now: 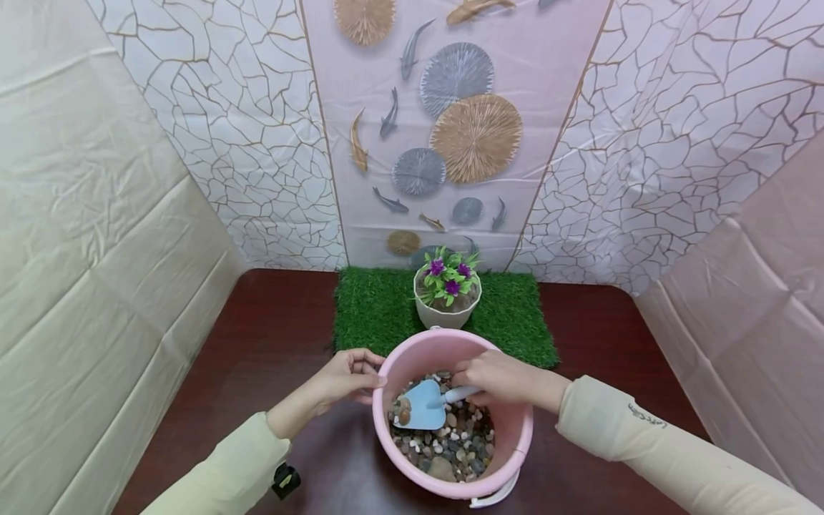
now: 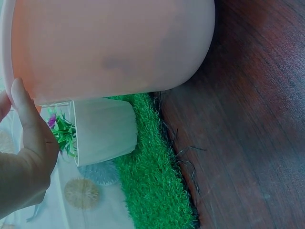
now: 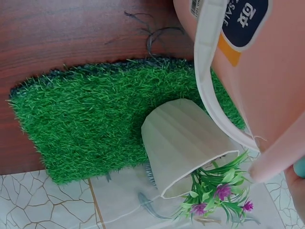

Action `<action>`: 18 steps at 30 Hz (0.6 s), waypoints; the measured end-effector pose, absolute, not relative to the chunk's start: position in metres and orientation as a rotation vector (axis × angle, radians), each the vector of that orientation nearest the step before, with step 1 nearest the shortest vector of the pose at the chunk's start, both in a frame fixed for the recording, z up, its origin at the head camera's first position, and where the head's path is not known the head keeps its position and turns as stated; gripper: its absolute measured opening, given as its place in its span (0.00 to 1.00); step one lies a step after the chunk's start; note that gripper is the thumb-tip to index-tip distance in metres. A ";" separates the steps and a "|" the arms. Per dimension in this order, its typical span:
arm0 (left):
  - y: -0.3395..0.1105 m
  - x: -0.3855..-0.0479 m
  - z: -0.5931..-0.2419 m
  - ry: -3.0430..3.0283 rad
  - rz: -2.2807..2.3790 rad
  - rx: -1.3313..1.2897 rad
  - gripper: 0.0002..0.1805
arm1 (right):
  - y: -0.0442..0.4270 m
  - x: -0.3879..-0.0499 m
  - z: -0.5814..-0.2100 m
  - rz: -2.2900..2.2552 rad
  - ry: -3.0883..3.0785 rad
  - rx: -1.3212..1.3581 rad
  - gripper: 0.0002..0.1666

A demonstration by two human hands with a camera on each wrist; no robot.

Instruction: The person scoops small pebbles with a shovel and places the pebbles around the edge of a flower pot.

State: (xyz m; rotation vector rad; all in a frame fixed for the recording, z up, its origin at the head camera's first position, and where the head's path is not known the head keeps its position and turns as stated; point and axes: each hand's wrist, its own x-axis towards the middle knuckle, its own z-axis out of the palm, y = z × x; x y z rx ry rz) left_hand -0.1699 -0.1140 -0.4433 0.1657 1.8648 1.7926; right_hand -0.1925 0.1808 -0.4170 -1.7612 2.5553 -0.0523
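Note:
A pink bucket [image 1: 381, 429] stands at the table's front with mixed pebbles [image 1: 460, 447] inside. My left hand [image 1: 341, 379] pinches its rim at the left, thumb on the edge. In the left wrist view, the left hand [image 2: 31, 157] is at the rim beside the bucket's outer wall [image 2: 119, 43]. Inside the bucket, my right hand [image 1: 492, 375] grips the handle of a light blue scoop [image 1: 426, 408]. A few stones lie at the scoop's front edge, over the pebbles. The right wrist view shows mostly the bucket's outside [image 3: 271, 81], with only a sliver of the hand.
Behind the bucket, a white pot [image 1: 447, 316] with purple flowers [image 1: 453, 287] stands on a green turf mat [image 1: 373, 307]. The bucket's white handle [image 1: 496, 495] hangs at the front. Below the left sleeve is a small black object [image 1: 285, 481]. Patterned cloth walls enclose the dark red table [image 1: 277, 322].

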 end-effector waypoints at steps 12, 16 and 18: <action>-0.114 -0.171 -0.445 1.885 1.786 0.160 0.23 | 0.191 -0.189 -0.406 -0.068 2.574 -1.742 0.12; -0.113 -0.171 -0.445 1.889 1.786 0.159 0.23 | 0.194 -0.188 -0.403 -0.063 2.585 -1.746 0.12; -0.113 -0.171 -0.445 1.887 1.789 0.159 0.23 | 0.195 -0.188 -0.401 -0.064 2.592 -1.758 0.12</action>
